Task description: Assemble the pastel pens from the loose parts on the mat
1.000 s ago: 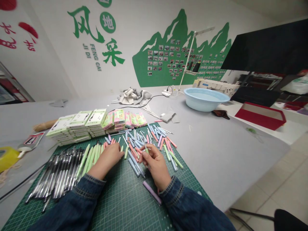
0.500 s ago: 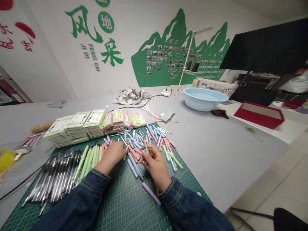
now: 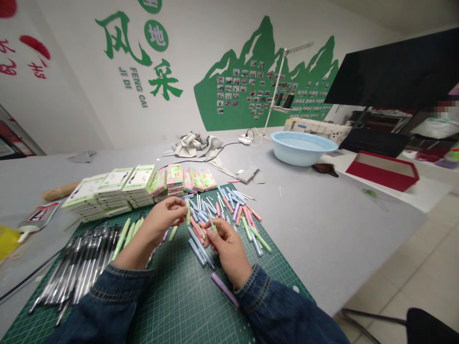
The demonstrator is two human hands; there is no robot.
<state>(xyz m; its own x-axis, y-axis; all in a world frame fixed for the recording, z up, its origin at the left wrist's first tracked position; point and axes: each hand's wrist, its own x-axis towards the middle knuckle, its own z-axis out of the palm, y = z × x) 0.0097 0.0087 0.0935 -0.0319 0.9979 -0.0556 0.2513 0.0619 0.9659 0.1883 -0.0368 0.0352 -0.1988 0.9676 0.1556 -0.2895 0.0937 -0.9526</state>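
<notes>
My left hand (image 3: 161, 220) is raised off the green cutting mat (image 3: 179, 291) and pinches a short green pen piece (image 3: 187, 212) between its fingertips. My right hand (image 3: 226, 246) is closed on a thin white refill with a green end (image 3: 211, 225), close beside the left hand. Under and beyond both hands lies a loose heap of pastel pen parts (image 3: 229, 212) in pink, blue and green. A row of green pen barrels (image 3: 125, 232) lies to the left of my left wrist. A purple pen (image 3: 225, 289) rests by my right forearm.
Black-capped clear pens (image 3: 77, 267) lie in a pile on the mat's left. Stacks of green and pink boxes (image 3: 118, 189) stand behind the mat. A blue basin (image 3: 300, 147), a red tray (image 3: 383, 170) and grey cloth (image 3: 195, 143) sit further back. The table edge runs on the right.
My left hand has lifted from the mat with a green piece pinched in it and moved toward my right hand, which stays closed on the refill.
</notes>
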